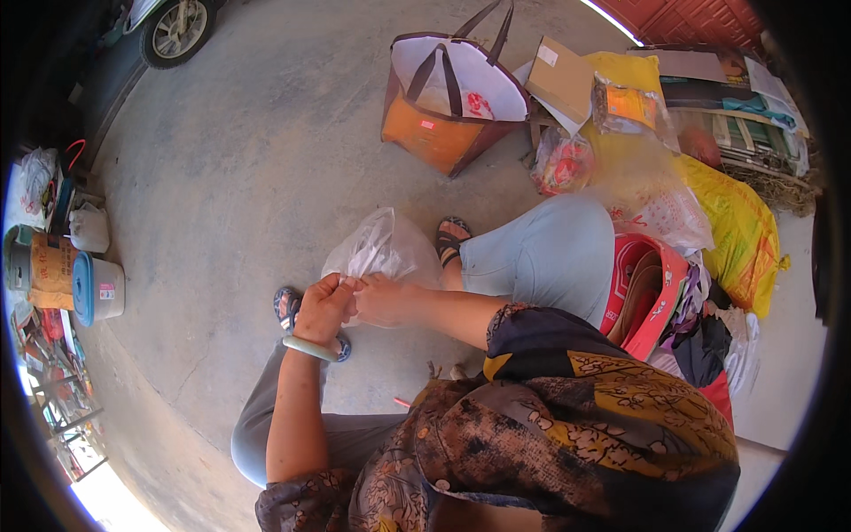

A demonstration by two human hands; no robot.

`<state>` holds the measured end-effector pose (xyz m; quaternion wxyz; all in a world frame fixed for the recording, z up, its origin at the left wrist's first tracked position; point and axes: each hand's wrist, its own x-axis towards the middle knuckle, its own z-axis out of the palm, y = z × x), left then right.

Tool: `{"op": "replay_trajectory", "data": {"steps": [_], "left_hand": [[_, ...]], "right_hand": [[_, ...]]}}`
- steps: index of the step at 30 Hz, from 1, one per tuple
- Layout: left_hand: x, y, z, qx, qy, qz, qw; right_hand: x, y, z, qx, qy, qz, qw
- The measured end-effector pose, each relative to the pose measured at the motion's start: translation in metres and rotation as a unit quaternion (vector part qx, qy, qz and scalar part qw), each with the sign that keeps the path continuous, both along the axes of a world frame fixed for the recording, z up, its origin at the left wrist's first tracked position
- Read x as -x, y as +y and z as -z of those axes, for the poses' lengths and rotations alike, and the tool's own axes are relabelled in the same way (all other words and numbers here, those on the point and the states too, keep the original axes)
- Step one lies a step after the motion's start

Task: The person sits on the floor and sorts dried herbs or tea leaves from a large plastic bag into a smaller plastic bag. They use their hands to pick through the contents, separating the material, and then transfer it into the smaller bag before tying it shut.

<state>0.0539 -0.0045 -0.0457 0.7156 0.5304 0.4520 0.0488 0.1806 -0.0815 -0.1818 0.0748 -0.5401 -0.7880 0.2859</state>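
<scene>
Both hands meet at the edge of a clear plastic bag, which hangs between my knees above the concrete floor. My left hand, with a pale bangle at its wrist, pinches the bag's gathered plastic. Right beside it, fingertip to fingertip, my right hand grips the same part and looks slightly blurred. The bag is puffed out and see-through; I cannot tell whether anything is inside. Part of it is hidden behind my hands.
Ahead stands a large orange and brown tote bag. To my right are a red bag, yellow sacks and a cardboard box. A blue-lidded plastic bucket is on the left, with a vehicle wheel farther off.
</scene>
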Motion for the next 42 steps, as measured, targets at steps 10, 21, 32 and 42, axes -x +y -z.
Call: {"op": "replay_trajectory", "data": {"steps": [10, 21, 32, 42], "left_hand": [[0.001, 0.003, -0.007, -0.023, -0.031, -0.013, 0.999], [0.012, 0.012, -0.006, -0.173, 0.026, 0.004, 0.985], [0.032, 0.022, -0.021, -0.198, 0.068, -0.103, 0.972], [0.018, 0.024, -0.112, -0.391, -0.172, -0.127, 0.895]], "right_hand": [[0.007, 0.02, -0.017, 0.057, -0.019, -0.009, 0.998], [-0.093, 0.025, -0.128, 0.155, -0.291, -0.152, 0.932], [-0.159, -0.004, -0.16, 0.025, -0.353, -0.16, 0.921], [-0.14, 0.051, -0.255, -0.42, 0.013, 0.024, 0.907]]}}
